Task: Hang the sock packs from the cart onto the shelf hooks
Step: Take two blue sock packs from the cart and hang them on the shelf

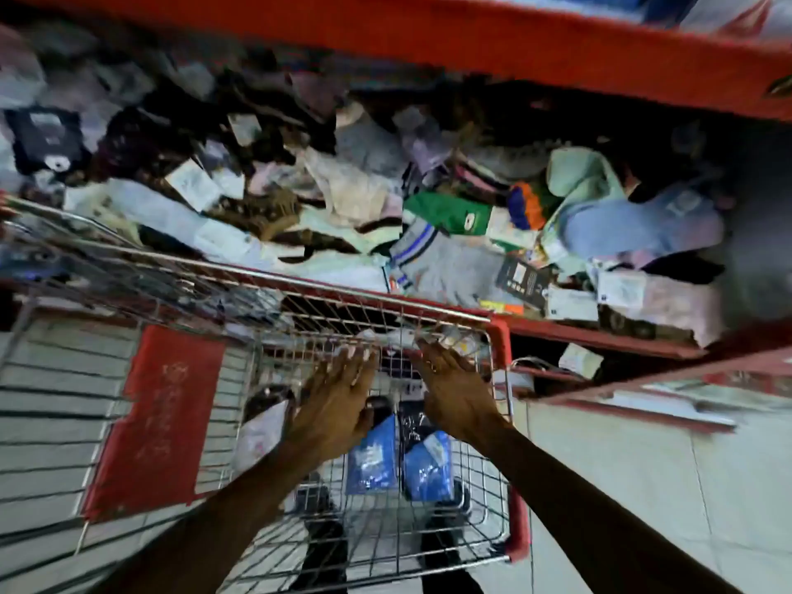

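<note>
A wire shopping cart (501,473) with red trim stands below me. Two blue sock packs (373,460) lie in its small front basket, beside dark packs (411,418) and a white pack (261,435). My left hand (338,405) reaches into the basket with fingers spread, above the packs. My right hand (450,388) reaches in beside it, fingers extended toward clear-wrapped packs (407,336) at the basket's far edge. Neither hand visibly holds anything. The frame is blurred.
A red-framed bin (600,332) heaped with loose socks and clothing fills the upper half, right behind the cart. A red flap (158,422) covers the cart's child seat. Pale floor tiles (643,486) lie to the right. A red shelf edge (514,45) runs across the top.
</note>
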`<state>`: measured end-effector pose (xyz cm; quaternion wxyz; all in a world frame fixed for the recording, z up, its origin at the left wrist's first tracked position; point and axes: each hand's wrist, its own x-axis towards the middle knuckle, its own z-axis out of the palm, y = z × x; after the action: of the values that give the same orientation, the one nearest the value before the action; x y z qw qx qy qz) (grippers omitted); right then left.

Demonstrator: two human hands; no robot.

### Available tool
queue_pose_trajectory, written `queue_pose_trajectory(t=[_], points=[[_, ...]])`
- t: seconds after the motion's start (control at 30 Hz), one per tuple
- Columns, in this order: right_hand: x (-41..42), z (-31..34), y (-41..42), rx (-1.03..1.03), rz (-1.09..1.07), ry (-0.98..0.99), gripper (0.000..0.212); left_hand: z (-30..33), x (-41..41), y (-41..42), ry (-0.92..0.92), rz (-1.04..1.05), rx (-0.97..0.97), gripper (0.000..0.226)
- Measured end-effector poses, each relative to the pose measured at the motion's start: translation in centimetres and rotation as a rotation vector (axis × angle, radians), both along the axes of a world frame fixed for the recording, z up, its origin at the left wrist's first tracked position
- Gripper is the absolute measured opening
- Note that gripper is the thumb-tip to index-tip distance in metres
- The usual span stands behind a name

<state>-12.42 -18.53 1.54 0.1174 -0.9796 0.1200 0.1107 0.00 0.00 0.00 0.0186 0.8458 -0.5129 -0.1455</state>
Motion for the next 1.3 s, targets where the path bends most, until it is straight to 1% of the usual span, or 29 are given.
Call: queue_pose_trajectory(t=[0.03,0.1,0.2,0.23,0.3,0.4,0.47,0.53,0.6,0.67,0.73,0.8,0.87,0.9,0.97,1.03,1.07,1.1,1.17,1.2,1.3], points=[[0.0,-1.9,-0.1,0.026,0.017,0.079,0.071,-1.8,-0.2,-0.4,0.079,0.004,0.036,0.087],[0.1,-5.2,-0.4,0.093,0.055,0.262,0.073,-4.8,-0.5,-1.3,0.239,-0.015,0.177,0.09],[0.7,-8.8,-0.8,0.14,0.104,0.493,0.085,-8.7,-0.1,-3.1,0.328,-0.051,0.344,0.098],[1.1,-9.9,-0.9,0.152,0.118,0.536,0.087,-9.8,0.1,-3.6,0.354,-0.055,0.387,0.098],[1.9,-11.6,-1.1,0.179,0.125,0.62,0.091,-11.6,0.5,-4.3,0.406,-0.067,0.445,0.092],[2.7,-13.1,-1.2,0.179,0.122,0.679,0.095,-12.5,1.0,-5.1,0.424,-0.083,0.447,0.077],[3.0,-13.3,-1.2,0.126,0.143,0.7,0.096,-12.4,1.2,-5.6,0.373,-0.111,0.458,0.068],[3.3,-13.1,-1.1,0.093,0.174,0.757,0.084,-11.9,1.1,-5.9,0.335,-0.14,0.511,0.059],[3.3,-12.4,-1.2,0.085,0.185,0.789,0.071,-11.4,0.9,-6.0,0.301,-0.18,0.579,0.057],[3.4,-11.4,-1.4,0.11,0.181,0.756,0.066,-10.9,0.8,-5.6,0.285,-0.208,0.565,0.062],[3.3,-10.3,-1.7,0.145,0.163,0.699,0.07,-10.4,0.7,-5.0,0.3,-0.216,0.48,0.068],[3.1,-8.8,-1.8,0.205,0.124,0.683,0.078,-9.4,0.5,-4.2,0.432,-0.163,0.391,0.07],[2.8,-7.7,-1.8,0.241,0.08,0.671,0.081,-8.4,0.2,-3.4,0.617,-0.092,0.374,0.072],[2.4,-7.1,-1.7,0.24,0.066,0.648,0.081,-8.0,0.1,-2.9,0.657,-0.076,0.365,0.07],[1.7,-5.1,-1.4,0.217,0.041,0.563,0.081,-6.0,-0.1,-2.0,0.634,-0.093,0.315,0.06],[1.2,-2.8,-1.1,0.191,0.018,0.442,0.077,-3.6,-0.3,-1.3,0.557,-0.114,0.231,0.05],[1.0,-1.2,-1.1,0.166,0.011,0.384,0.073,-2.0,-0.3,-1.0,0.507,-0.119,0.192,0.048],[1.1,0.2,-1.1,0.151,-0.003,0.34,0.069,-0.6,-0.2,-0.8,0.46,-0.122,0.163,0.05],[1.3,4.0,-1.1,0.107,-0.023,0.237,0.066,3.2,0.5,-0.5,0.336,-0.11,0.095,0.062],[1.7,5.8,-1.2,0.087,-0.025,0.204,0.067,5.1,1.1,-0.5,0.313,-0.086,0.071,0.066],[2.6,12.8,-1.7,0.004,-0.024,0.089,0.067,12.2,2.9,-0.2,0.229,-0.039,-0.007,0.067]])
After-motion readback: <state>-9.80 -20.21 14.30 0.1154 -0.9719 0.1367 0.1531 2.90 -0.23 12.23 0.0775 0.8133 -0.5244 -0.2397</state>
